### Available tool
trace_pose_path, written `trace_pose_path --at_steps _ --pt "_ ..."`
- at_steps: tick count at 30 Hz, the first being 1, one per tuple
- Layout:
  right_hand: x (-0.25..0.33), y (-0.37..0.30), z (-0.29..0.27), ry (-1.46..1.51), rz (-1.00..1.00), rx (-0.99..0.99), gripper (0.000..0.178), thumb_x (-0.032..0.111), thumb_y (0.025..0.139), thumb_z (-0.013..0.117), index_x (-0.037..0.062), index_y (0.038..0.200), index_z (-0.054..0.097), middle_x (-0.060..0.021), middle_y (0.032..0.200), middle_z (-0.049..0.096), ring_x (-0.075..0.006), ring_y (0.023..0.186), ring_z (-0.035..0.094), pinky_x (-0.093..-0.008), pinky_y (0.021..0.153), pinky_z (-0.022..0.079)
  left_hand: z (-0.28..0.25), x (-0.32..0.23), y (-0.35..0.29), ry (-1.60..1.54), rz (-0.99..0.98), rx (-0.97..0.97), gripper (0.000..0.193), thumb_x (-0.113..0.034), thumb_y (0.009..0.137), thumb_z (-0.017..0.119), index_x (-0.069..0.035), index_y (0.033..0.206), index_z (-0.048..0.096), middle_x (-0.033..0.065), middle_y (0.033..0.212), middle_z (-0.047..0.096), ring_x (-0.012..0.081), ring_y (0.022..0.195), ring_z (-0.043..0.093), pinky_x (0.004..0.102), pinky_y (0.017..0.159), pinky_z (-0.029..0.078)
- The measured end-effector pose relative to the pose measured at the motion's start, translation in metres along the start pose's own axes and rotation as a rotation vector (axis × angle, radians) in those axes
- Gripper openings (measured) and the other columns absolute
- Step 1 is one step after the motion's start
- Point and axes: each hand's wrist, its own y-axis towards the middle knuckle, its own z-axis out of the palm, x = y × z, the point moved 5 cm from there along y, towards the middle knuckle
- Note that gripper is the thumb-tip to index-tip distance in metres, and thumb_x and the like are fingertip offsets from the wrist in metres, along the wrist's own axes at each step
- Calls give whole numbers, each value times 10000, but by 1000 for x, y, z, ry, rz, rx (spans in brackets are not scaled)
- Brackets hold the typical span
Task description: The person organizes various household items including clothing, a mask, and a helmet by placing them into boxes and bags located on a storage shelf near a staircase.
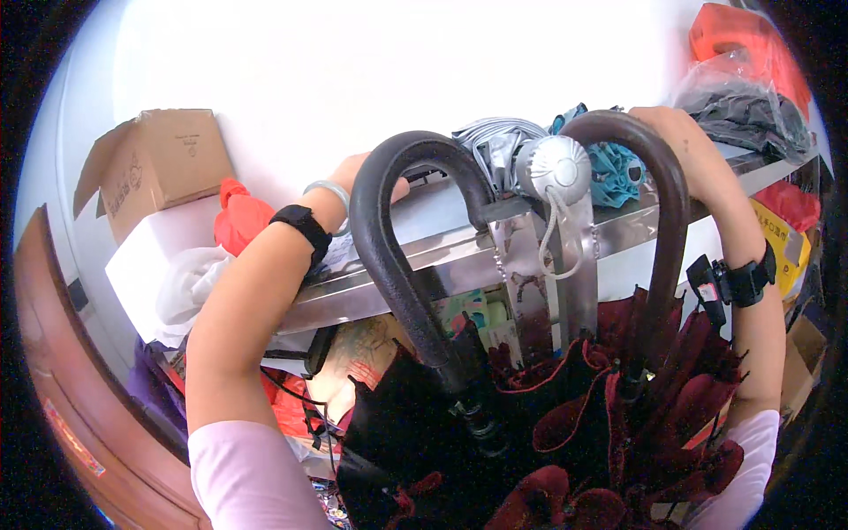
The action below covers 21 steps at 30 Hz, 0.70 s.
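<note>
My left hand (356, 168) reaches over the metal shelf (380, 284), partly hidden behind the black hooked handle of an umbrella (415, 331). One fingertip shows inside the hook, near a dark object on the shelf that I cannot make out. At the right, my right hand (664, 132) is beside the brown hooked handle of another umbrella (676, 230), its fingers hidden behind that curve. Nearby on the shelf lie a folded silver umbrella (495, 146) and a folded teal umbrella (614, 177). A silver knob handle with a cord (556, 168) stands between the hooks.
Dark red and black umbrella canopies (565, 442) fill the near middle. An open cardboard box (168, 168) sits on a white box (150, 265) at the left, beside a red bag (240, 216). A plastic-wrapped grey bundle (742, 119) and an orange-red item (742, 40) are at the far right.
</note>
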Motion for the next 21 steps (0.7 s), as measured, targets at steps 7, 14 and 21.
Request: trace_pose_path --at_steps 7,14,21 --pt "0 1 0 44 -53 -31 268 249 724 569 0 812 620 -203 815 599 -327 777 583 -384 732 452 -13 6 3 168 109 -255 239 -241 788 512 -79 956 565 151 884 618 346 800 581 375 711 465" --pt "1 -2 -4 39 -79 -69 279 250 728 569 -14 798 626 -208 786 614 -325 731 606 -373 703 472 -61 -15 -18 126 91 -216 313 -224 823 451 -20 1061 453 241 833 593 379 807 577 421 704 445" --pt "-2 2 0 23 -77 -63 282 250 724 572 -16 801 623 -213 770 612 -332 727 604 -375 697 472 -112 40 -47 149 -269 -428 326 -134 783 399 44 1050 460 275 783 584 403 772 574 466 692 431"
